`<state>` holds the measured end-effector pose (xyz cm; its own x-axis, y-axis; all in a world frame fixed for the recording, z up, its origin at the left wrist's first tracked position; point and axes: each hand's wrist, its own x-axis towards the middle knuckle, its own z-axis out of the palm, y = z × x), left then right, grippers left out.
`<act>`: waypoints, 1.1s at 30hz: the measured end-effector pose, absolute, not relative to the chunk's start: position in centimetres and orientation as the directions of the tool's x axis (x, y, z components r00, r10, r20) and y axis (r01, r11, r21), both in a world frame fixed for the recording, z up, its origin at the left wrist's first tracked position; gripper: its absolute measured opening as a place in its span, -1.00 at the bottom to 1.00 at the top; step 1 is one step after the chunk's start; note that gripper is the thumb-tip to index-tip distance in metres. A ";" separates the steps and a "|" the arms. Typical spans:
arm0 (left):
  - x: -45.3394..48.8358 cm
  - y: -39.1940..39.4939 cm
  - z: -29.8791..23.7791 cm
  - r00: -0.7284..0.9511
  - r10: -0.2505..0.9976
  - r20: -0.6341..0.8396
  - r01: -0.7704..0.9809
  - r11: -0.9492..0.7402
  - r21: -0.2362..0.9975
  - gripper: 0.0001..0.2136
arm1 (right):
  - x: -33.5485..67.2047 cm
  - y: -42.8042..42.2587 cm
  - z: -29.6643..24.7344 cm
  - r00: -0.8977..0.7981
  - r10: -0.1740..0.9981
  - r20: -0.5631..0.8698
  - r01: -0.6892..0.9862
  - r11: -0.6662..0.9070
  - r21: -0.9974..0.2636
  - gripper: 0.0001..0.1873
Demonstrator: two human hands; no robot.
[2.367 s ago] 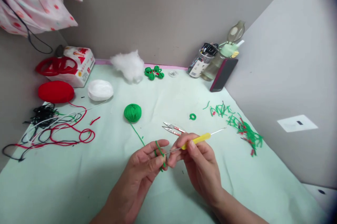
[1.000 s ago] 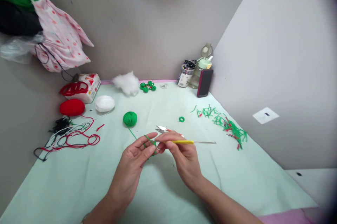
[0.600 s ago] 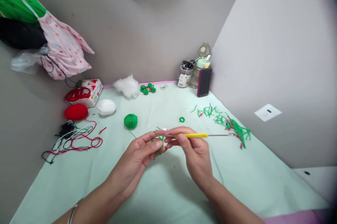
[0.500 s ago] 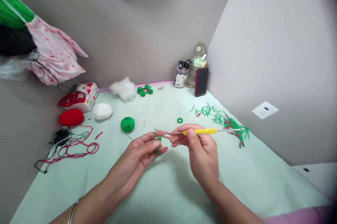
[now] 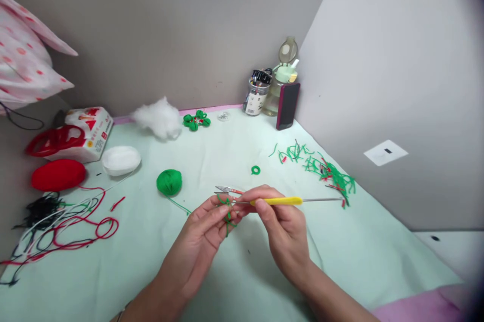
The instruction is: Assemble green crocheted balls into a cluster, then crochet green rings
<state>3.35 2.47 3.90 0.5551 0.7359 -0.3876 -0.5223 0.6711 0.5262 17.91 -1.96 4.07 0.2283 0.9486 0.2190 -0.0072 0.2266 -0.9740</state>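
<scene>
My left hand (image 5: pixel 202 234) pinches a small piece of green crochet work (image 5: pixel 228 211), with green yarn looped about its fingers. A strand runs from that hand to the green yarn ball (image 5: pixel 169 182) on the table. In my right hand (image 5: pixel 283 221) is a crochet hook with a yellow handle (image 5: pixel 282 201), held like a pen. Its thin tip reaches the green stitches, though fingers partly cover the contact. Small snips with orange-red arms (image 5: pixel 235 191) lie just behind the fingertips, partly hidden. A little green ring (image 5: pixel 256 170) rests beyond my right hand.
Red yarn (image 5: pixel 58 175), white yarn (image 5: pixel 121 161) and tangled strands lie left, near a box (image 5: pixel 91 133). White stuffing (image 5: pixel 161 118) and a green crocheted piece (image 5: pixel 196 121) are at the back. A pen jar (image 5: pixel 256 98), bottle, phone (image 5: pixel 288 105) and yarn scraps (image 5: pixel 328 171) stand or lie right.
The view has shifted down and closer, so the hanging green pieces are out of sight. My two hands have come closer together, and the hook's tip now sits at the green work.
</scene>
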 end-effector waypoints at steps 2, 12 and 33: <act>3.3 2.6 3.8 0.548 0.730 -0.409 -0.524 0.681 0.512 -0.96 | 17.9 -1.8 3.9 0.233 0.949 0.210 0.002 0.216 -0.976 -0.79; 2.9 2.7 3.4 0.544 0.719 -0.432 -0.511 0.693 0.508 -0.96 | 17.6 -1.6 3.4 0.260 0.950 0.175 -0.038 0.191 -0.981 -0.78; 2.5 2.2 3.4 0.548 0.743 -0.385 -0.461 0.652 0.602 -0.97 | 17.3 -1.6 3.6 0.251 0.951 0.182 -0.094 0.212 -0.973 -0.78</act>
<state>2.51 2.22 3.38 0.5481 0.7426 -0.3849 -0.4608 0.6521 0.6020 17.29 -1.64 3.63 0.2512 0.9506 0.1825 -0.0944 0.2117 -0.9728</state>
